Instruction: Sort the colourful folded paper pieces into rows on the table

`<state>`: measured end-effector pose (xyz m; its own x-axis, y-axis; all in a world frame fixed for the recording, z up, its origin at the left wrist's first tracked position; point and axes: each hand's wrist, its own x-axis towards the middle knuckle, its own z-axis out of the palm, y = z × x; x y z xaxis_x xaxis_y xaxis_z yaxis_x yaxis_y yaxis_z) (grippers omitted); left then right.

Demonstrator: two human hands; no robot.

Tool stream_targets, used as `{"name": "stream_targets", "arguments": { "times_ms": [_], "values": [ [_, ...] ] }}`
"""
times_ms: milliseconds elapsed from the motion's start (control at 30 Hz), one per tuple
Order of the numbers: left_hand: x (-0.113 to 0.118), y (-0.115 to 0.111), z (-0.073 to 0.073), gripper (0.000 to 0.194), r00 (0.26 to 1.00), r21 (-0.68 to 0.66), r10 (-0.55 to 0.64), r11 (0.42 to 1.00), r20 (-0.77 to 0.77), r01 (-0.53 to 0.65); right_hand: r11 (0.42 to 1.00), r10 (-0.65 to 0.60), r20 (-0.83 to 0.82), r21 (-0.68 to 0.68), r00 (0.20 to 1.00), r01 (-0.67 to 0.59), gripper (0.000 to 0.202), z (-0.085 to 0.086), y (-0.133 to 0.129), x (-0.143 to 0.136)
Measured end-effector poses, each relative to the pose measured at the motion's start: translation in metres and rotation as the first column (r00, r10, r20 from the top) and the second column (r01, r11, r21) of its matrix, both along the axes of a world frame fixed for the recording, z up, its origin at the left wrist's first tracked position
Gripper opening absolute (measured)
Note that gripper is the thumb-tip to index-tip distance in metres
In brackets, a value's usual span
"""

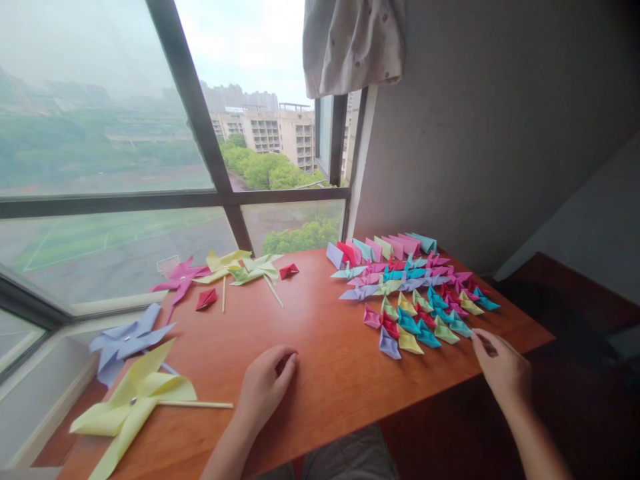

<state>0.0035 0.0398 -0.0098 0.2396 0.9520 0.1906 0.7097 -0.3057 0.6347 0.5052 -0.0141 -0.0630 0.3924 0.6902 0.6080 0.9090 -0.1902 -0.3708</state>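
My right hand point(501, 368) pinches the tip of a blue paper boat point(459, 325) at the right end of the front rows, near the table's edge. Several folded paper boats in yellow, red, green, blue and purple stand around it, with a purple boat point(389, 343) at the front left. Behind them lie rows of folded paper pieces, including a lilac one point(360, 292). My left hand point(270, 381) rests on the wooden table point(320, 373), its fingers curled in and nothing visible in them.
Paper pinwheels on sticks lie at the left: yellow point(134, 401), purple point(126, 339), pink point(182, 279), and pale yellow and green ones. Two red folded papers point(206, 299) lie nearby. A window point(115, 207) borders the table's left and back; a grey wall point(450, 147) stands behind right.
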Motion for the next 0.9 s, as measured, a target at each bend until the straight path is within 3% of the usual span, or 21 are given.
{"name": "stream_targets", "arguments": {
  "times_ms": [300,500,600,700,800,900],
  "values": [
    [0.002,-0.001,0.004,0.026,1.000,0.001,0.000,1.000,0.014,0.000,1.000,-0.012,0.002,0.017,1.000,0.011,0.044,0.009,-0.002,-0.006],
    [0.003,-0.002,0.005,0.023,1.000,0.011,0.008,1.000,0.015,-0.008,0.987,-0.053,-0.057,0.151,0.997,0.061,0.045,0.046,-0.001,-0.036],
    [0.003,-0.003,0.006,0.023,1.000,0.003,0.010,1.000,0.021,-0.010,0.979,0.035,-0.084,0.204,0.996,-0.018,0.039,0.071,0.003,-0.082],
    [0.004,-0.004,0.005,0.021,0.999,-0.010,0.017,1.000,0.049,-0.016,0.940,0.290,-0.072,0.211,0.954,-0.270,0.026,0.084,0.009,-0.148],
    [0.004,-0.003,0.006,0.022,0.995,-0.029,0.021,0.999,0.101,-0.018,0.813,0.580,-0.155,0.179,0.800,-0.555,0.017,0.078,0.015,-0.217],
    [-0.006,0.006,0.014,0.024,0.991,-0.018,0.046,0.999,0.123,-0.044,0.670,0.733,-0.247,0.104,0.634,-0.735,0.020,0.061,0.021,-0.268]
  ]
}}
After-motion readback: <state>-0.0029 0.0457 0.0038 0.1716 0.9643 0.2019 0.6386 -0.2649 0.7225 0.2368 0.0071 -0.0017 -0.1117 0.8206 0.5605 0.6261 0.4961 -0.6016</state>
